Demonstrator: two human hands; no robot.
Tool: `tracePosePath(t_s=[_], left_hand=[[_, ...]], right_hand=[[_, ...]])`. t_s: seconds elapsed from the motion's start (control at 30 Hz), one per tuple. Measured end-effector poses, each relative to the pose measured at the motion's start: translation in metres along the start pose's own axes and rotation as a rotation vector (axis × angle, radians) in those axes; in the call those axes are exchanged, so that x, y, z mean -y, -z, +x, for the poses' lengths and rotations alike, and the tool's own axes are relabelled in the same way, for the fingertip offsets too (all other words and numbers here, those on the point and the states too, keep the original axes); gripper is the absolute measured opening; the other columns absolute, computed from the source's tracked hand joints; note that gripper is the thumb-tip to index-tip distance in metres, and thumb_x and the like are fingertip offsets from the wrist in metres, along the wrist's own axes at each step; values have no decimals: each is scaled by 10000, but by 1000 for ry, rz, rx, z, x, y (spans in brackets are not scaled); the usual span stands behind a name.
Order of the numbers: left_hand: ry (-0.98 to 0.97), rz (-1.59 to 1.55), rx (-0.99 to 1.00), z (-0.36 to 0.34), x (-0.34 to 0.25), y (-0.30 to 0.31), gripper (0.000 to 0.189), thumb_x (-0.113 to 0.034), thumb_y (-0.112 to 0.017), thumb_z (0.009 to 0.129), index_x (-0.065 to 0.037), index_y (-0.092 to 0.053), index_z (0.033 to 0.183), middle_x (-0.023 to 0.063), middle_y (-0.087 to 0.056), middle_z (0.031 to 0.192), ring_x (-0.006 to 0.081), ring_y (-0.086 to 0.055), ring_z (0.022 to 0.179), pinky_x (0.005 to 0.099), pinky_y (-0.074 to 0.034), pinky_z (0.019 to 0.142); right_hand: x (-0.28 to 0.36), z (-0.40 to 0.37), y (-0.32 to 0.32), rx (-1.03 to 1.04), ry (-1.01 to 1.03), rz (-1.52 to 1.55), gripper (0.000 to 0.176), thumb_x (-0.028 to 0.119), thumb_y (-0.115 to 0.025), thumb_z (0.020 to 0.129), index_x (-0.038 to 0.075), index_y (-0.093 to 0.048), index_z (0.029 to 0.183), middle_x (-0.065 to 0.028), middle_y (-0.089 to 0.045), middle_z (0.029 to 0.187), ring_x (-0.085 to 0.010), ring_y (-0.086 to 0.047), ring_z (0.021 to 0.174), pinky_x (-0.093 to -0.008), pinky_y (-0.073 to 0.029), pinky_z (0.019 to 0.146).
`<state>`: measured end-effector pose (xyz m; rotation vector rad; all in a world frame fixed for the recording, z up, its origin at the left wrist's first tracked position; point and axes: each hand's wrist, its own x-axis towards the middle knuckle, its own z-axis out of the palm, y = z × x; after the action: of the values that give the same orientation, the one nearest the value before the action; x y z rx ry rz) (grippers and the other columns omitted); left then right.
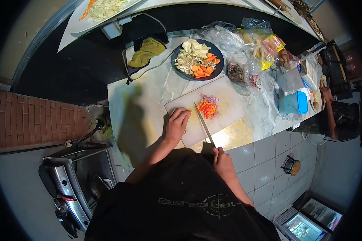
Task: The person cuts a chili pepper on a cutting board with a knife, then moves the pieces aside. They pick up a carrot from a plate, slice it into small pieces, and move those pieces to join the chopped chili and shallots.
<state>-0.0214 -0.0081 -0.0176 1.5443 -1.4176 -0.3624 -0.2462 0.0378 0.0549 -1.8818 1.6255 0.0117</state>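
A white cutting board (229, 106) lies on the marble counter, with a heap of chopped orange, red and purple pieces (208, 107) on it. My left hand (177, 123) rests at the board's left side, fingers bent together over a small orange bit at the fingertips, mostly hidden. My right hand (222, 160) is wrapped round the handle of a long knife (204, 123), whose blade points away from me across the board, its tip beside the heap. Behind the board stands a dark plate (220, 72) with bean sprouts, cabbage and sliced carrots.
A green cloth (149, 52) and a cable lie at the back left. Plastic bags (229, 40) and a blue-lidded container (290, 103) stand on the right. A co-worker (340, 118) is at the far right. A stool (294, 167) stands on the floor.
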Motion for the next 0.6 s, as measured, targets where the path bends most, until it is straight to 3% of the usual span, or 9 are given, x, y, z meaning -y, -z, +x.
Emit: tracePosePath(t_s=[0.17,0.23,0.6], left_hand=[[-23,61,-9,-3,-4,0,106,7,-660,850,-16,-681,951,115,-632,944,307,-602,878,395,-501,765],[-15,57,-7,-4,-2,-1,106,7,-658,851,-17,-681,952,115,-632,943,309,-601,878,397,-499,766],[2,34,17,-2,-3,2,105,21,-648,839,0,-678,938,123,-637,931,320,-603,871,407,-500,755]], right_hand=[[7,0,8,42,53,181,378,285,-440,1041,-58,-551,930,-334,-599,705,-537,-594,714,-595,-477,617],[8,-1,7,36,22,192,401,344,-418,1049,-3,-595,952,-317,-593,686,-536,-581,717,-591,-430,607],[12,5,15,136,4,137,431,337,-407,1049,-36,-591,936,-330,-612,752,-537,-593,784,-595,-458,670]])
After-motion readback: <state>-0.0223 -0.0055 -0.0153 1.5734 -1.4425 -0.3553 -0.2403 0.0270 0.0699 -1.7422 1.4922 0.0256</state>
